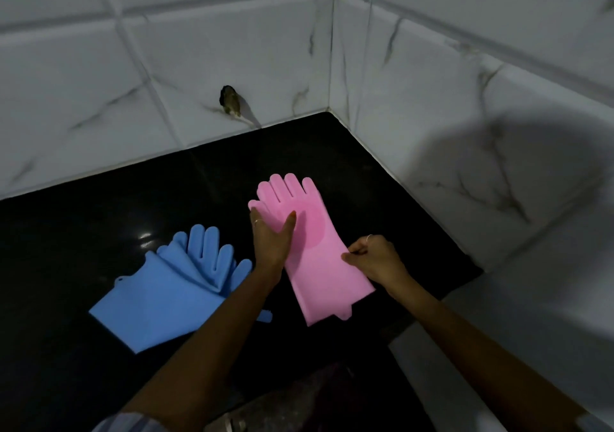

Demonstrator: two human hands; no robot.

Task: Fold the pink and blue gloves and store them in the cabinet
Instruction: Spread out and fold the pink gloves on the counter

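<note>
On black counter [99,225]: left hand [270,242] flat, right hand [375,258] pinching pink glove [319,265].

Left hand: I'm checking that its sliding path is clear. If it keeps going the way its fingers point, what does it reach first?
The left hand lies flat on the pink glove. Straight ahead come that glove's own fingers, then bare black countertop up to the tiled wall, as far as depth shows.
</note>
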